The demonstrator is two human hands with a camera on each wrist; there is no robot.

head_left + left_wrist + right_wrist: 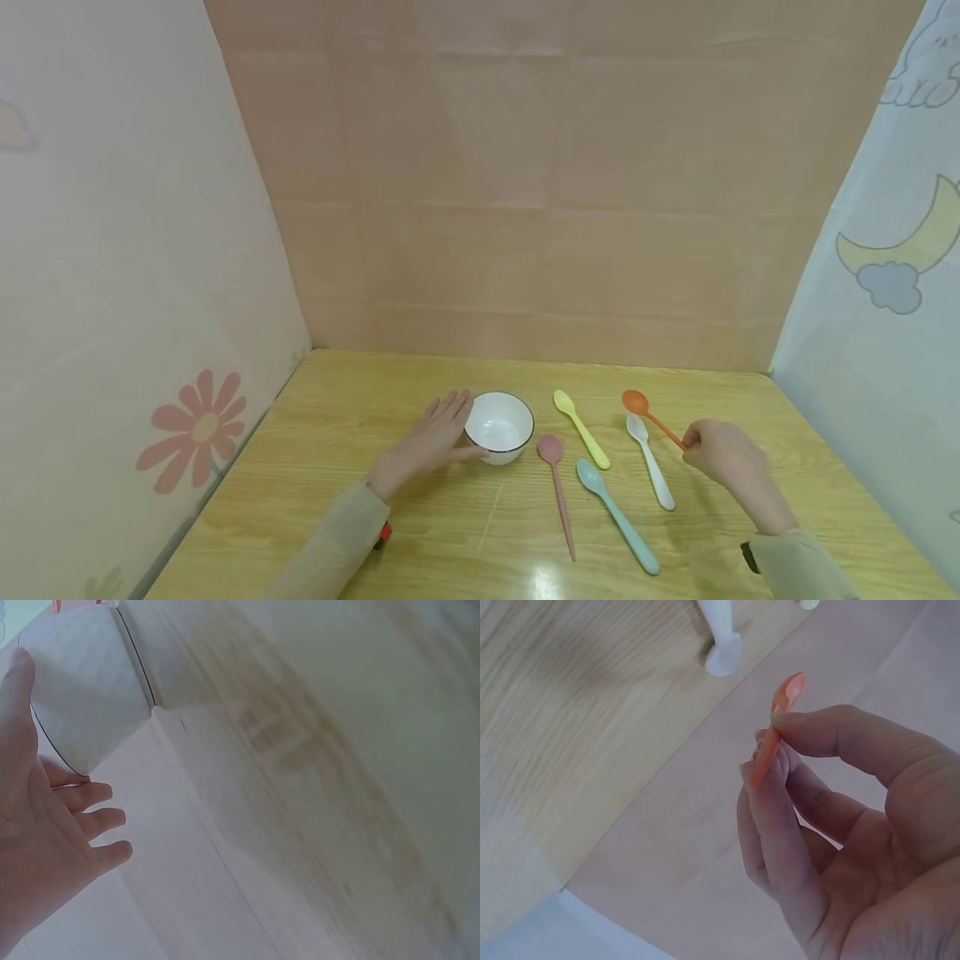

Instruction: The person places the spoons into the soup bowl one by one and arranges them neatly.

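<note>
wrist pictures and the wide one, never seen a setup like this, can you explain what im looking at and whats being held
There is no robot here, just a person's two bare hands. The wide picture comes from a camera worn on the head, looking forward and down. The other two come from a camera on each wrist, so the table appears tilted there.

On the wooden table stands a white bowl with a dark rim. To its right lie a pink spoon, a yellow spoon, a light blue spoon and a white spoon.

The right hand pinches an orange spoon by its handle. The left hand rests against the bowl's side.
</note>
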